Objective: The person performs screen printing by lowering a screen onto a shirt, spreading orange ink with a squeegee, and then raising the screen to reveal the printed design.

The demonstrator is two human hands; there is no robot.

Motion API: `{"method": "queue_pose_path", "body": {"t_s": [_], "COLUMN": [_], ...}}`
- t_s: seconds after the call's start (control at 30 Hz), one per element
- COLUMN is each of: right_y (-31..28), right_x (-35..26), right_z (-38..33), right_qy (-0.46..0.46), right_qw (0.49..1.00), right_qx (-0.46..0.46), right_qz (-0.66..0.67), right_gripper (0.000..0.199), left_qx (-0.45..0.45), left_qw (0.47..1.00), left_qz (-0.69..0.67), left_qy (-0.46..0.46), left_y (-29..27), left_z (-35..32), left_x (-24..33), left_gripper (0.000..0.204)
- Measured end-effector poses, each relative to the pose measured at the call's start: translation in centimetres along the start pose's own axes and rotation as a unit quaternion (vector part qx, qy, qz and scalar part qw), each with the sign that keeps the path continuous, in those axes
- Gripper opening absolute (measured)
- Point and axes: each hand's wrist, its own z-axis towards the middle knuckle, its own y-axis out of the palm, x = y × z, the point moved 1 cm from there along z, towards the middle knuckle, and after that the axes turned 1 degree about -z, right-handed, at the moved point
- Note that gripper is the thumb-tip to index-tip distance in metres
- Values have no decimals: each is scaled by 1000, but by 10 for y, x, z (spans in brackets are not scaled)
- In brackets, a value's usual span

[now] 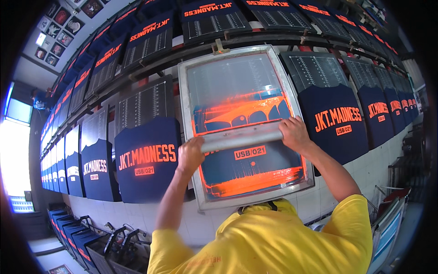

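A metal-framed printing screen (188, 118) lies over a dark blue shirt on a long table. Orange ink (246, 108) is smeared across the mesh above and below a grey squeegee (242, 137). My left hand (190, 154) grips the squeegee's left end and my right hand (295, 132) grips its right end. The squeegee lies crosswise about the middle of the screen. My yellow shirt (273, 242) fills the lower edge and hides the screen's near rim in part.
Rows of dark blue shirts with orange lettering lie on pallets to the left (146, 160) and right (335, 121) and on a farther row (150, 39). Dark chairs or frames (91, 237) stand at lower left, stacked screens (388, 228) at lower right.
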Motion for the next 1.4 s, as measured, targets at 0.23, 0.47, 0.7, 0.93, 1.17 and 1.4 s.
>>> {"method": "queue_pose_path", "body": {"t_s": [0.23,0.47,0.7,0.93,1.17,1.4], "right_y": [11,-21,-41,-46,-22,-2], "right_x": [37,22,-30,-67,-44,15], "right_z": [53,37,-91,-155,-125,-31], "right_qy": [23,47,41,64,40,36], "right_qw": [999,998,998,995,997,999], "right_qx": [-34,-42,8,30,54,11], "right_qz": [15,25,54,63,34,17], "right_gripper": [15,14,21,23,17,16], "left_qx": [-35,-44,-52,-48,-4,-50], "left_qw": [999,997,998,997,997,997], "left_qz": [18,39,6,47,76,49], "left_qy": [-24,-44,-27,-22,18,-26], "left_y": [-5,-27,-30,-16,0,5], "left_z": [59,43,-73,-140,-110,-14], "left_x": [-20,6,73,103,82,37], "left_gripper": [26,24,34,44,40,46]}}
